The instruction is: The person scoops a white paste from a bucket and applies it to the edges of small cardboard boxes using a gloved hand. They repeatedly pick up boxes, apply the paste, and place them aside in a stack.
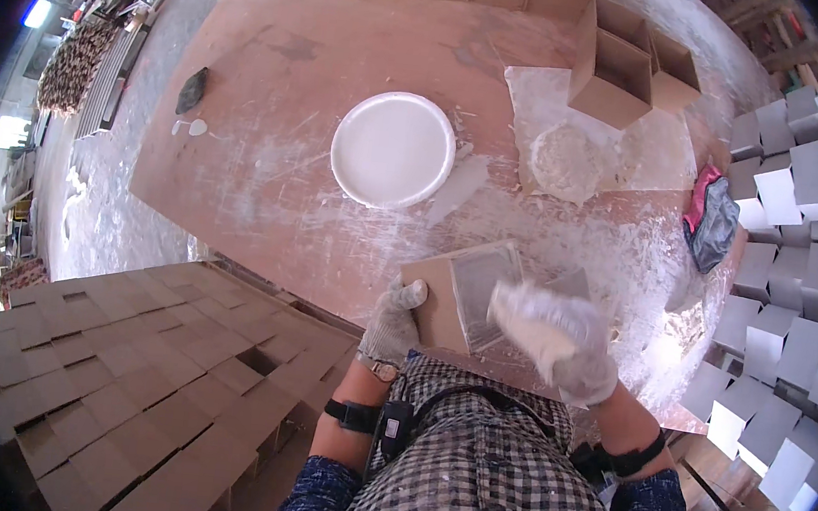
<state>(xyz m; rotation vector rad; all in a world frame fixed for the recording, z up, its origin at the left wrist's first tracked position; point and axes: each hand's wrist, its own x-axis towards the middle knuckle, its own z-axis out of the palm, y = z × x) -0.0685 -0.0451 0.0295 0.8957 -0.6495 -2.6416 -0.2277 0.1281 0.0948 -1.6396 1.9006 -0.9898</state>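
At the table's near edge, my left hand (394, 318) in a pale knit glove grips the left side of a brown board box (441, 303), its thumb on the edge. The box's right-hand face looks greyish and smeared. Over that side is my right hand (587, 371), also gloved and smeared by motion. It is closed around a pale, blurred thing (532, 325) whose kind I cannot tell. Beyond the box stands a round white tub (367, 200) holding white liquid.
Open brown boxes (609, 66) stand at the far right by a white-caked sheet (533, 95). A grey and red cloth (711, 221) lies at the table's right edge. Stacked brown boxes (143, 358) fill the lower left; grey-white boxes (802, 264) stand to the right.
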